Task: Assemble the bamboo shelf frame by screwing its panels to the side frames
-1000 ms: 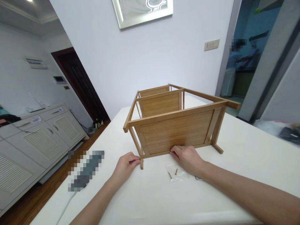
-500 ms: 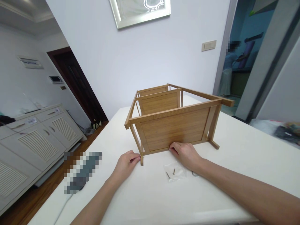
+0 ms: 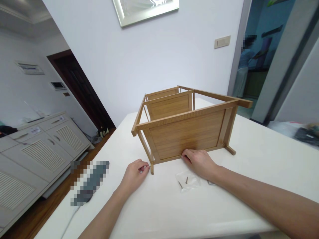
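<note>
A wooden shelf rack [image 3: 186, 132] lies on its side on the white table [image 3: 159, 212], its slatted panels standing upright. My left hand [image 3: 136, 172] is closed in a pinch at the rack's near left leg end; whatever its fingertips hold, if anything, is too small to make out. Against the bottom edge of the nearest panel, my right hand [image 3: 199, 162] rests with its fingers curled on the wood. Two screws lie on a clear plastic bag [image 3: 190, 185] below that hand. A bent metal piece, perhaps a hex key [image 3: 210, 182], is partly hidden by my right wrist.
At the table's left lies a blurred-out dark device [image 3: 89, 186] with a white cable [image 3: 68, 224]. The wall stands behind the rack. A white cabinet [image 3: 50, 146] is off to the left. Through the doorway at right, a person [image 3: 243, 69] stands in another room.
The view has shifted slightly. My left hand stays in its pinch at the leg, and my right hand stays at the panel's lower edge. The person in the other room has moved their arms.
</note>
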Demonstrator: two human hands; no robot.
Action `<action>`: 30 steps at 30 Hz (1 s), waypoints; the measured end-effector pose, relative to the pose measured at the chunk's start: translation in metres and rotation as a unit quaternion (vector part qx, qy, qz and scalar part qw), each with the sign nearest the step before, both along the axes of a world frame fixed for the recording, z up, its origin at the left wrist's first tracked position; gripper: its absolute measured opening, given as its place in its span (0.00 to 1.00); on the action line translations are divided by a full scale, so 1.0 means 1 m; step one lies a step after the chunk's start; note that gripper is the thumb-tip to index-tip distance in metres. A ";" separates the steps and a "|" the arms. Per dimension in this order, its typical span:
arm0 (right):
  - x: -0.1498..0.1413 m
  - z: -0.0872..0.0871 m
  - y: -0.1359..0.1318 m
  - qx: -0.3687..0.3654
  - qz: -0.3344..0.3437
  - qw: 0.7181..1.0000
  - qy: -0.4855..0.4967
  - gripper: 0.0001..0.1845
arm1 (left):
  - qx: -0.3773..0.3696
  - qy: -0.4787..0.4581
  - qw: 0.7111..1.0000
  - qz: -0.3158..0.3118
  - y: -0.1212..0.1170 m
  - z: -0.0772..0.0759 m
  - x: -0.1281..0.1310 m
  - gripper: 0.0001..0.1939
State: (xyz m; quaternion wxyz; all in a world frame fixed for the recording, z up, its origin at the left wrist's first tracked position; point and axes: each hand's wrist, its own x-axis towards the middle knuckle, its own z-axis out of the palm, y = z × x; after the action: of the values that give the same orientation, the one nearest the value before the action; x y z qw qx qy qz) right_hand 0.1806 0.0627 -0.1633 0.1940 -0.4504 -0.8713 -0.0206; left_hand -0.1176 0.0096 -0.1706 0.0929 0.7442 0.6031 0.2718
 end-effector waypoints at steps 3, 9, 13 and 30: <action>-0.001 0.001 -0.002 0.004 0.000 1.000 -0.003 0.12 | 0.004 -0.001 1.000 0.004 0.000 -0.002 -0.001 0.11; 0.000 0.000 -0.003 0.015 0.000 1.000 -0.008 0.12 | 0.008 0.002 1.000 0.004 0.000 -0.003 -0.002 0.11; 0.000 0.001 -0.003 0.017 0.008 1.000 -0.006 0.11 | 0.009 -0.002 1.000 0.006 0.001 -0.003 -0.002 0.11; 0.004 0.002 -0.009 0.056 0.017 0.998 -0.026 0.14 | 0.014 0.009 1.000 0.000 0.002 -0.004 -0.001 0.11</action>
State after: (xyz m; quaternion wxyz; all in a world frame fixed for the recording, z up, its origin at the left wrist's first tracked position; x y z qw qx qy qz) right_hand 0.1842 0.0537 -0.1618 0.1965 -0.4236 -0.8808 -0.0782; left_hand -0.1190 0.0114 -0.1742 0.0768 0.7475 0.6003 0.2740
